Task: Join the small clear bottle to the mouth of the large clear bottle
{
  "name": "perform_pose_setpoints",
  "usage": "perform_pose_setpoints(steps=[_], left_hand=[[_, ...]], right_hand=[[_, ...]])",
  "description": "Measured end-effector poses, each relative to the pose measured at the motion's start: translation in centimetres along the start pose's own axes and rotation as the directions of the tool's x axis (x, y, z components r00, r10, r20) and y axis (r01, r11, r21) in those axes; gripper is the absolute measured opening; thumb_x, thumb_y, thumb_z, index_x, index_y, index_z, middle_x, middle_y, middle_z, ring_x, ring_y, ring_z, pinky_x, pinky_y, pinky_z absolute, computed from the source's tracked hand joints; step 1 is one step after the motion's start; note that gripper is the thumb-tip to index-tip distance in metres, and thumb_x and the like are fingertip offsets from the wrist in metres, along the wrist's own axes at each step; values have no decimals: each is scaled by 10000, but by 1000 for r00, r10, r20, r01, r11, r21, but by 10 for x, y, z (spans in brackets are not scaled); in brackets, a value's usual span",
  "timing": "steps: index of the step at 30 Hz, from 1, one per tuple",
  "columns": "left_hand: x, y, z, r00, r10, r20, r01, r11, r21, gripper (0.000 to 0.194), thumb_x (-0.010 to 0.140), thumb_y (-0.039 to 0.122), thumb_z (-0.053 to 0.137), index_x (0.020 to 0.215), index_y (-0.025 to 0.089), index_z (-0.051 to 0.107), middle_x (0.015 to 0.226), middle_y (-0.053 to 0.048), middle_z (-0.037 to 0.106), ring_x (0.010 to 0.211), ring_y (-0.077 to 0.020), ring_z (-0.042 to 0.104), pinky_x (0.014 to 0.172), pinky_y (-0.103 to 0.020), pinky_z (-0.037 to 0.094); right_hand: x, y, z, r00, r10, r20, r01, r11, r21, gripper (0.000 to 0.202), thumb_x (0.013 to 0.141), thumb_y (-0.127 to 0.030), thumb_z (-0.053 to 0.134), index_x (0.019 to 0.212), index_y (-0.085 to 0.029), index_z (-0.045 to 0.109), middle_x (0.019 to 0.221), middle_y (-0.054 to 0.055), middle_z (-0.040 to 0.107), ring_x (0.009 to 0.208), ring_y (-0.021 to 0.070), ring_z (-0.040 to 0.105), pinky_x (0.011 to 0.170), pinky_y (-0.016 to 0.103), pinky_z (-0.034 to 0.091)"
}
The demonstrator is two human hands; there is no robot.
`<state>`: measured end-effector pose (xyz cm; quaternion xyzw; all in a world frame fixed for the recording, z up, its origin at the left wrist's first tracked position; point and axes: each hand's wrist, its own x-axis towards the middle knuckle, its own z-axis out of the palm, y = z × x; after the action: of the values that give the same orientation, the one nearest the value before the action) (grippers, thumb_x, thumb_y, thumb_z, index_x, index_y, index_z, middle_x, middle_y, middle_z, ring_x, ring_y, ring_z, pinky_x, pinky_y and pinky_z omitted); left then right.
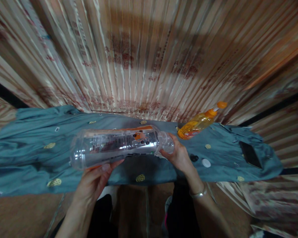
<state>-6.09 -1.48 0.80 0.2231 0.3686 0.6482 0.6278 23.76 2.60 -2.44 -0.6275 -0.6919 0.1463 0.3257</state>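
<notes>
A large clear plastic bottle with an orange cartoon print lies sideways in front of me, its neck to the right. Under its lower side, toward the base, my left hand supports it, thumb and fingers pressed to the plastic. My right hand is closed around the clear neck end; part of that end is hidden by my fingers. Just right of that hand a small black piece and a round white cap lie on the cloth. Behind them stands a dish soap bottle with yellow liquid and an orange top.
A teal cloth with yellow pineapple prints covers the long narrow table. A dark phone lies at its right end. Pleated patterned curtains hang right behind the table's far edge. My legs and the tiled floor show below.
</notes>
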Motion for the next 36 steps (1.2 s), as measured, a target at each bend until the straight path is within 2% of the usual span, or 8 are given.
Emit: perform_pose_setpoints(steps=[4, 9, 15, 22, 27, 33, 36], left_hand=[[0, 1, 1, 1000, 5, 19, -5, 1000, -6, 576, 544, 179, 991, 1076, 276, 792, 1079, -47, 839, 938, -283, 810, 763, -347, 702], [1, 1, -4, 1000, -3, 30, 2, 1000, 19, 506, 577, 181, 968, 1042, 295, 802, 1109, -50, 833, 1005, -319, 798, 746, -357, 706], [0, 1, 0, 1000, -18, 19, 17, 1000, 17, 586, 546, 196, 984, 1091, 293, 791, 1166, -67, 823, 1112, -382, 764, 794, -421, 707], [1, 0, -3, 1000, -9, 25, 8, 1000, 26, 633, 581, 166, 960, 1169, 295, 766, 1186, -46, 817, 1099, -327, 776, 806, -365, 703], [0, 1, -1, 999, -14, 52, 12, 999, 41, 660, 566, 195, 970, 1186, 294, 765, 1195, -59, 814, 1115, -357, 767, 837, -420, 705], [1, 1, 3, 999, 5, 37, -6, 1000, 29, 642, 536, 180, 978, 1139, 277, 781, 1185, -63, 817, 1050, -340, 788, 794, -385, 710], [1, 0, 1, 999, -11, 36, 10, 1000, 27, 645, 556, 170, 966, 1164, 275, 779, 1205, -66, 813, 1127, -355, 763, 863, -406, 698]], right_hand=[[0, 0, 0, 1000, -10, -3, 10, 1000, 0, 658, 813, -337, 761, 1419, -230, 527, 1320, 115, 741, 1185, 320, 734, 1014, 463, 593], [0, -1, 0, 1000, -4, -4, 4, 1000, 6, 672, 799, -319, 768, 1422, -251, 524, 1329, 101, 739, 1190, 313, 732, 1018, 459, 590], [1, -1, 0, 1000, 4, 3, -4, 1000, 6, 679, 794, -310, 766, 1423, -227, 523, 1332, 119, 735, 1190, 318, 731, 1014, 458, 590], [1, 0, 0, 1000, -9, -10, 9, 1000, -10, 668, 797, -307, 768, 1417, -246, 528, 1321, 105, 743, 1183, 313, 737, 1009, 456, 594], [1, 0, 0, 1000, -9, -5, 9, 1000, -2, 665, 805, -320, 760, 1422, -243, 524, 1333, 108, 735, 1184, 318, 735, 1011, 460, 594], [1, -1, 0, 1000, -5, -3, 5, 1000, 12, 669, 801, -327, 764, 1418, -239, 523, 1317, 105, 742, 1178, 317, 737, 1018, 463, 589], [1, -1, 0, 1000, -7, -8, 7, 1000, 6, 665, 803, -331, 762, 1418, -236, 528, 1320, 109, 742, 1181, 320, 735, 1013, 461, 591]])
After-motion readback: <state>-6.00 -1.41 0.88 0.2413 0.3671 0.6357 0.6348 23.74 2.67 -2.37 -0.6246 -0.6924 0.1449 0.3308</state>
